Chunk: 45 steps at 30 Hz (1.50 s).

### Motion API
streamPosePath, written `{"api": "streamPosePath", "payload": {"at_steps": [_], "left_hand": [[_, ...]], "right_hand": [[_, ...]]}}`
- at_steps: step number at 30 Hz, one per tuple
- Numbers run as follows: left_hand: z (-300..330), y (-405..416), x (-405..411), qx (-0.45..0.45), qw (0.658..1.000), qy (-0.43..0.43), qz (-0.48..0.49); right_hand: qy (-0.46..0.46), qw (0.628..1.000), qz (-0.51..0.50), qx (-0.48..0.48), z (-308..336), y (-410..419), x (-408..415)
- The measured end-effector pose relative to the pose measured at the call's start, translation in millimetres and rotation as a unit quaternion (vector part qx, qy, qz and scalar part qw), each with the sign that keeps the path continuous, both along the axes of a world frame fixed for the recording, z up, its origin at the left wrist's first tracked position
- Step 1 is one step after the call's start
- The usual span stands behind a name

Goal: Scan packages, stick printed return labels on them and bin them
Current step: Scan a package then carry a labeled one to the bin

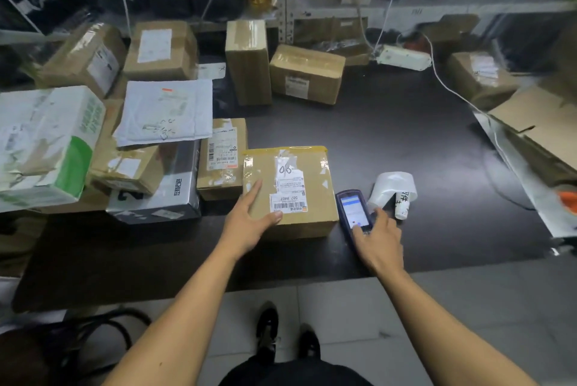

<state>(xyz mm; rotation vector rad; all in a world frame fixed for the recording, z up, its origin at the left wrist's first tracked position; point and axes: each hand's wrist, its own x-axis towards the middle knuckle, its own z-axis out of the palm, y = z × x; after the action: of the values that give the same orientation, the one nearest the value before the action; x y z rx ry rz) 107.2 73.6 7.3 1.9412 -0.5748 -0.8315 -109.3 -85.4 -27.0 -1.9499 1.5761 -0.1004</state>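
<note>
A brown cardboard package (299, 192) with white barcode labels lies on the dark table (390, 136) near its front edge. My left hand (249, 220) rests flat on the package's near left corner, thumb by the barcode label. Just right of the package lies a blue handheld scanner (352, 209) with its screen lit. My right hand (379, 239) holds the scanner's lower end, fingers over its keypad. Beyond the scanner sits a curling roll of printed white labels (395, 190) on a small printer.
Several cardboard parcels (307, 73) and a white mailer (165, 111) crowd the table's left and back. A green-and-white box (46, 142) stands far left. An open carton (540, 129) lies at right. A white power strip (404, 57) and cable run behind. Shelving stands beyond.
</note>
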Motion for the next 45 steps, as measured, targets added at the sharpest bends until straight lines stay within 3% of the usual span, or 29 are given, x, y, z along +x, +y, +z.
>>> {"api": "streamPosePath", "payload": {"at_steps": [2,7,14,20,28,45], "left_hand": [[2.6,-5.9,-2.7,-0.008,1.0,-0.015,0.004],[7.9,-20.8,-19.7,-0.011,0.997,-0.076,0.031],[8.6,-35.6,-35.5,-0.027,0.992,-0.105,0.069],[-0.6,-52.5,-42.6,-0.031,0.978,-0.183,0.091],[-6.9,-60.2,-43.3,-0.006,0.967,-0.242,0.078],[-13.6,-62.7,-49.2,-0.013,0.96,-0.267,0.082]], "right_hand": [[0.061,0.997,0.028,0.037,-3.7,-0.2,-4.7],[0.083,0.994,0.034,0.059,-7.4,-7.1,7.3],[-0.052,0.993,-0.034,0.099,3.4,-11.8,-2.2],[-0.11,0.992,-0.027,0.062,34.6,-16.0,-13.0],[-0.017,0.982,0.162,0.095,76.4,-13.9,-29.6],[-0.019,0.981,0.157,0.109,98.0,-8.6,-45.2]]}}
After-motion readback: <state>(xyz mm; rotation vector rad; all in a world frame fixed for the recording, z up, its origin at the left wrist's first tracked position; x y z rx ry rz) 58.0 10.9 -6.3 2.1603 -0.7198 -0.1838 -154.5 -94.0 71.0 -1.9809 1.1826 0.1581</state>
